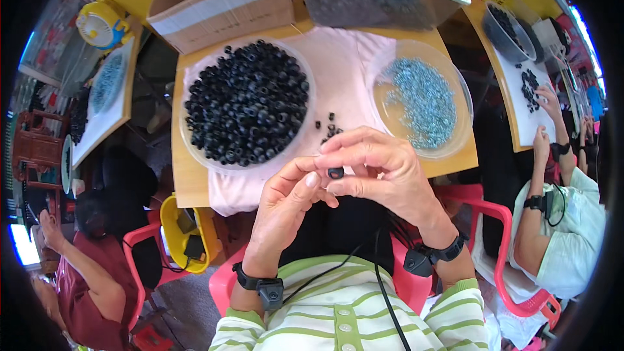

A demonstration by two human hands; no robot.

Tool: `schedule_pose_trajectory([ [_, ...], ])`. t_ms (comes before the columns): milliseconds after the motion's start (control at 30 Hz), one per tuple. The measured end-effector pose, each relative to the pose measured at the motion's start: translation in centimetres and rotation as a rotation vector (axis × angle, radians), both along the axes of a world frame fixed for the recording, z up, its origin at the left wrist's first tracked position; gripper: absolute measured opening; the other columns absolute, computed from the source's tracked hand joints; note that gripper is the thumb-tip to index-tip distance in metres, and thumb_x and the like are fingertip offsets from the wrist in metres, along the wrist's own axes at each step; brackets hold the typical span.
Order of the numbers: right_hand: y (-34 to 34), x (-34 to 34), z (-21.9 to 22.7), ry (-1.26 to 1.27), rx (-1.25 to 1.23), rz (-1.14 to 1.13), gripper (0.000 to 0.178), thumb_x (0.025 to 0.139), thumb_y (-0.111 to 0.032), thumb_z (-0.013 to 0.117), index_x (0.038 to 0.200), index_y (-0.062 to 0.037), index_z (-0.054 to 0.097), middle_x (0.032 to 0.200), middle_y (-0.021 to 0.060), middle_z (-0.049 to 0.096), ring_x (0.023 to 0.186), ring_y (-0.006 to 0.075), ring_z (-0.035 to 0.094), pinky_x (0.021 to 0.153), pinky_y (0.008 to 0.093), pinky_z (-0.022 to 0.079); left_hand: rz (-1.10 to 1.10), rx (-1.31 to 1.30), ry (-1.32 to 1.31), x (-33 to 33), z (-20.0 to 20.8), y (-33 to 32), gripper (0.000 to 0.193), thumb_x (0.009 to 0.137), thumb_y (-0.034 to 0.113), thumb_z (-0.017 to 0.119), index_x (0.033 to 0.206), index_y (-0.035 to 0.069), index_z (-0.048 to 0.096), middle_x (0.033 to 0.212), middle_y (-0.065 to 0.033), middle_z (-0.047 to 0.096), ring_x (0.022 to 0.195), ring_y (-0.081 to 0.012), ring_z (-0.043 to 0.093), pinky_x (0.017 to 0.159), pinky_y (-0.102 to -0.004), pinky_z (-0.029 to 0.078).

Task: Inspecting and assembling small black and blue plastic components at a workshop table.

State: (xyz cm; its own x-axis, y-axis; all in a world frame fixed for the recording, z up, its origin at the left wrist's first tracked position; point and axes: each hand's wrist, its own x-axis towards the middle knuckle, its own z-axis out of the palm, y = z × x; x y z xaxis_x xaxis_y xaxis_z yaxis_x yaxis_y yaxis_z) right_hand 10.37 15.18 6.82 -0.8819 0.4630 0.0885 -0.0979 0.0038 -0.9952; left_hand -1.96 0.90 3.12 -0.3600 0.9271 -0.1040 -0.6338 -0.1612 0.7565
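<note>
A small black cylindrical part [335, 173] with an open end sits at the fingertips of my right hand [396, 175], between thumb and fingers. Close beside it, my left hand [286, 198] is closed, thumb pressed against the forefinger; whatever it pinches is hidden. Both hands meet above the near edge of the table. Just beyond them, several loose black parts [331, 129] lie on a pale pink cloth [335, 58]. A round tub [311, 114] heaped with black parts stands to the left. On the right, another round tub [465, 133] holds small, shiny, bluish clear pieces.
An open cardboard box [224, 19] and a clear plastic bin [370, 10] with black parts stand at the back. A yellow bucket [172, 224] is at lower left. Co-workers sit on both sides, one in a maroon top [91, 279], another in a pale top [565, 234].
</note>
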Motion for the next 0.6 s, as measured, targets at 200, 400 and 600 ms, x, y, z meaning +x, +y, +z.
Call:
schedule_pose_trajectory([
  [200,-1.7,4.0,-2.5,-0.128,0.173,-0.09,0.032,0.079,-0.004,0.073,0.111,-0.011,0.071,0.107,0.0081,0.064,0.087,0.013,0.064,0.072,0.0257,0.053,-0.176,-0.104,-0.03,2.1,-2.5,0.5,0.014,0.09,0.005,0.064,0.103,0.002,0.063,0.099,-0.0056,0.065,0.084,-0.0134,0.062,0.075,-0.0271,0.053],
  [400,0.2,6.0,-1.7,-0.258,0.195,-0.215,0.039,0.079,-0.002,0.071,0.117,-0.0071,0.066,0.113,0.0058,0.064,0.07,0.0049,0.053,0.059,0.0194,0.044,-0.115,-0.136,0.104,1.2,-3.2,0.2,0.018,0.085,-0.004,0.066,0.101,0.002,0.061,0.098,-0.0103,0.066,0.09,-0.0156,0.065,0.075,-0.027,0.053],
  [600,4.6,4.9,2.0,0.08,0.32,-0.922,0.028,0.095,-0.009,0.053,0.122,-0.0013,0.055,0.095,0.0009,0.059,0.057,-0.002,0.037,0.048,0.0157,0.03,0.023,-0.198,0.223,0.7,-2.5,0.7,0.017,0.081,-0.005,0.067,0.094,0.002,0.06,0.094,-0.0115,0.067,0.08,-0.0157,0.066,0.071,-0.0267,0.054],
])
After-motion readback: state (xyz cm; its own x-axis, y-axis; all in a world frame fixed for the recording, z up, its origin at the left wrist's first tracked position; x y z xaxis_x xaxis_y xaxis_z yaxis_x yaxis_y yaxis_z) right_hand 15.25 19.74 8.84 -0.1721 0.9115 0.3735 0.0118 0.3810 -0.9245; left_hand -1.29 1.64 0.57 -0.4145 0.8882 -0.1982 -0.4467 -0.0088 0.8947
